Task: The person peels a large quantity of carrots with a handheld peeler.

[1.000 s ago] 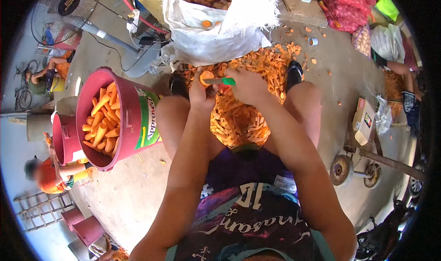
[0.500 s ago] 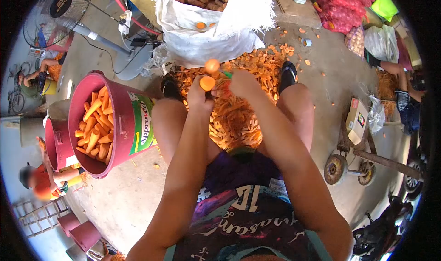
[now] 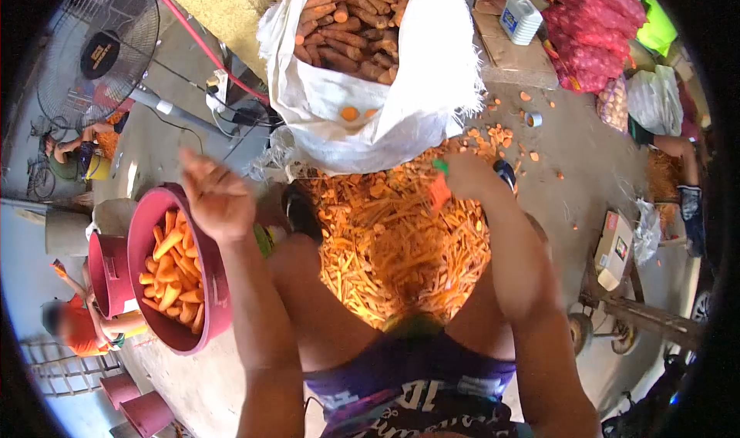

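Beside the left hand (image 3: 218, 199), the bucket (image 3: 146, 230) is maroon-pink, filled with bright orange carrots (image 3: 173, 272). In the right hand (image 3: 466, 176) a peeler (image 3: 440, 185) shows a green handle and an orange smear. Between the hands, the peelings (image 3: 401, 245) make a pale orange heap. Beyond the hands, the sack (image 3: 401, 106) is white, its carrots a dull brownish orange. Past the right hand, net bags (image 3: 593, 14) are red mesh. The shirt (image 3: 416, 399) below the hands is dark purple with white lettering.
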Available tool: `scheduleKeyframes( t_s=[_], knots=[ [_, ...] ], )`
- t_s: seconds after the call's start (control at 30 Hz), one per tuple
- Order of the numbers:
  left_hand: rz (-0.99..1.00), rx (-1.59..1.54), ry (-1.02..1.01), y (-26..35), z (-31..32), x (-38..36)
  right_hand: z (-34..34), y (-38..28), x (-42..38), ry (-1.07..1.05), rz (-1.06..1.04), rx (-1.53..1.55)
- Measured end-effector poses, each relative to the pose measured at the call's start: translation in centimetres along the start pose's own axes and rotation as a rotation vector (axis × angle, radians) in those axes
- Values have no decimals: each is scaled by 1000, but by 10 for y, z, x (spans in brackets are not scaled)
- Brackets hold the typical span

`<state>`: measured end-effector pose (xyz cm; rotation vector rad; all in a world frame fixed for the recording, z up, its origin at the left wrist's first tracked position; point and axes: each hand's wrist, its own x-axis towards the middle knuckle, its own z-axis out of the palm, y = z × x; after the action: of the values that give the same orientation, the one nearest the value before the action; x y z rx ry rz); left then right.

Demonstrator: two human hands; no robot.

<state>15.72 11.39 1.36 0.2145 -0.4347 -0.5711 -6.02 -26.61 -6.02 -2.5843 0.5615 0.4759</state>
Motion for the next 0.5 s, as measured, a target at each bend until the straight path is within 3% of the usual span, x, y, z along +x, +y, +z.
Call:
scheduleKeyframes(
  t_s=[0.03,0.1,0.13,0.17,0.2,0.27,0.4,0.5],
  knots=[
    [-128,136,8,-16,0,26,-6,-5,-1,-116,-50,-44],
    [-195,489,84,-53,-11,81,-13,-13,7,-129,-119,11],
    [-364,703,236,-66,-19,115,-19,-13,14,-133,-187,55],
    [-408,933,294,-91,-19,146,-24,-11,20,-131,-191,56],
    [-450,989,280,-111,-22,174,-26,-8,23,-88,-228,64],
    [-487,1157,246,-141,-58,232,-37,-2,28,-47,-259,71],
    [-425,1379,315,-192,-111,333,-74,2,36,-297,-102,-35],
    [-316,1745,201,-219,-122,391,-78,19,49,-313,-157,47]
  ],
)
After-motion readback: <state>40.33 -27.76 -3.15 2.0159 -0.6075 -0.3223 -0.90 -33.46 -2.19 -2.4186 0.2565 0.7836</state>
